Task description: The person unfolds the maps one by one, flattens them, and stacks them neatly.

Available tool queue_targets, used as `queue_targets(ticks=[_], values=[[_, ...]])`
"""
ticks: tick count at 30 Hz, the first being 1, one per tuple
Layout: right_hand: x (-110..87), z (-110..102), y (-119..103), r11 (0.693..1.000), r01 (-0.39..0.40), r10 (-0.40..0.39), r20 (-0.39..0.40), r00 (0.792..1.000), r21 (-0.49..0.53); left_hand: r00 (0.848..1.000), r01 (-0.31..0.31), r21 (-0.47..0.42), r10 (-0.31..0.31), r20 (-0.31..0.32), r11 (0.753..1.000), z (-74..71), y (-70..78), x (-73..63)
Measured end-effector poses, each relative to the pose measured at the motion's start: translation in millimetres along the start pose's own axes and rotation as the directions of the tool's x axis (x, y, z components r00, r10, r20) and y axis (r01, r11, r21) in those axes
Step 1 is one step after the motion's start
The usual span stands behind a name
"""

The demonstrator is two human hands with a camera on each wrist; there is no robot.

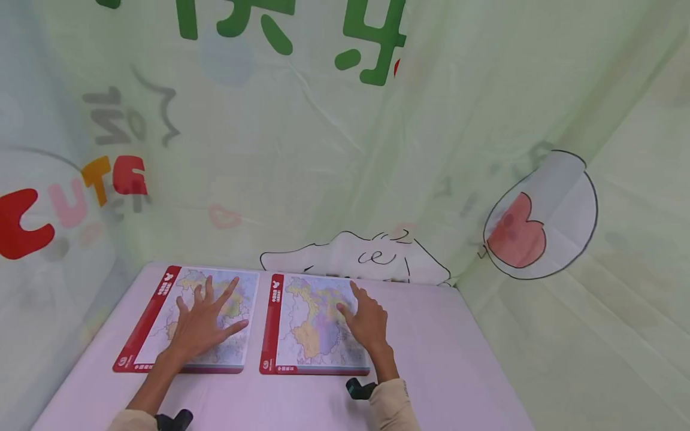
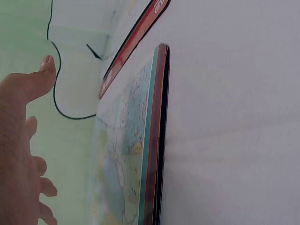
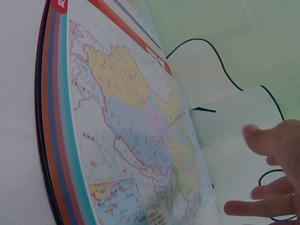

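Observation:
Two map boards with red left borders lie flat, side by side. Over the left map board point(image 1: 147, 332) is my left hand point(image 1: 198, 326), its fingers spread wide. In the left wrist view a gap shows between that hand point(image 2: 18, 140) and the board point(image 2: 124, 159). My right hand point(image 1: 369, 322) hovers by the right side of the right map board point(image 1: 315, 326), index finger and thumb extended. Seen from the right wrist, this hand point(image 3: 276, 164) is apart from the printed map point(image 3: 136, 108). Neither hand holds anything. Coloured stripes run along the boards' front edges.
The boards lie on a pale pinkish-white table point(image 1: 431, 353). A light green curtain point(image 1: 302, 149) with printed drawings and lettering hangs behind and at both sides. Black wrist devices point(image 1: 360, 389) sit at both wrists.

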State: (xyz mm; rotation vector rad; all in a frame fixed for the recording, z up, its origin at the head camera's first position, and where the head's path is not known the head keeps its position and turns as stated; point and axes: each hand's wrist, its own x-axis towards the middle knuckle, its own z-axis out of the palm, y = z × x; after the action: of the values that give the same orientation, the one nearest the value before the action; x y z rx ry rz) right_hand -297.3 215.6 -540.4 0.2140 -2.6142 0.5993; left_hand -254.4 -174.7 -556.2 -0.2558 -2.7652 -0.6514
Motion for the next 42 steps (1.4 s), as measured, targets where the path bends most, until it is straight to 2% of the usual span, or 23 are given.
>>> queue_targets(ticks=[4, 7, 10, 14, 18, 21, 24, 29, 31, 32, 34, 36, 38, 42], values=[[6.1, -10.2, -4.4, 0.995, -0.092, 0.097, -0.129, 0.987, 0.046, 1.000, 0.007, -0.065, -0.007, 0.012, 0.998, 10.8, 20.2, 1.5], [8.6, -10.2, -0.2, 0.982, -0.178, 0.187, -0.163, 0.969, 0.070, 1.000, 0.027, -0.147, -0.025, 0.013, 0.989, 19.0, 35.8, 3.7], [8.1, -12.6, 2.6, 0.959, -0.250, 0.267, -0.133, 0.955, 0.131, 0.996, 0.084, -0.243, -0.089, -0.012, 0.966, 26.7, 51.1, 10.5], [2.6, -8.8, 10.3, 0.916, -0.359, 0.369, -0.028, 0.929, 0.182, 0.978, 0.189, -0.351, -0.209, -0.020, 0.917, 35.2, 68.8, 22.0], [-4.4, 1.8, 20.0, 0.871, -0.451, 0.445, 0.076, 0.892, 0.196, 0.955, 0.288, -0.384, -0.292, 0.050, 0.877, 38.9, 83.2, 28.2], [-8.0, 6.0, 22.7, 0.834, -0.497, 0.481, 0.126, 0.867, 0.239, 0.938, 0.346, -0.399, -0.326, 0.119, 0.849, 39.4, 91.1, 30.0], [-9.4, 5.6, 22.0, 0.796, -0.527, 0.506, 0.152, 0.849, 0.297, 0.925, 0.379, -0.446, -0.337, 0.175, 0.811, 42.8, 93.7, 34.1], [-6.9, -0.7, 16.9, 0.754, -0.555, 0.531, 0.172, 0.830, 0.352, 0.919, 0.393, -0.518, -0.340, 0.199, 0.760, 69.7, 78.8, 47.3], [-6.9, -1.1, 16.5, 0.745, -0.568, 0.540, 0.184, 0.821, 0.350, 0.908, 0.417, -0.538, -0.356, 0.220, 0.732, 69.0, 79.4, 48.2], [-7.0, -0.6, 17.3, 0.741, -0.576, 0.546, 0.190, 0.816, 0.345, 0.897, 0.442, -0.545, -0.371, 0.242, 0.713, 64.2, 82.5, 47.3], [-8.8, 2.2, 20.7, 0.728, -0.592, 0.561, 0.197, 0.804, 0.344, 0.877, 0.479, -0.539, -0.399, 0.267, 0.692, 58.9, 87.0, 45.5], [-12.7, 3.9, 24.6, 0.706, -0.608, 0.575, 0.207, 0.791, 0.362, 0.861, 0.508, -0.523, -0.421, 0.286, 0.685, 52.3, 93.2, 43.0], [-17.5, 4.8, 29.2, 0.677, -0.620, 0.589, 0.213, 0.780, 0.396, 0.862, 0.506, -0.510, -0.424, 0.278, 0.695, 55.5, 93.2, 42.9], [-26.3, 4.7, 36.8, 0.624, -0.624, 0.600, 0.222, 0.768, 0.470, 0.886, 0.463, -0.533, -0.398, 0.240, 0.708, 60.6, 93.4, 41.9]])
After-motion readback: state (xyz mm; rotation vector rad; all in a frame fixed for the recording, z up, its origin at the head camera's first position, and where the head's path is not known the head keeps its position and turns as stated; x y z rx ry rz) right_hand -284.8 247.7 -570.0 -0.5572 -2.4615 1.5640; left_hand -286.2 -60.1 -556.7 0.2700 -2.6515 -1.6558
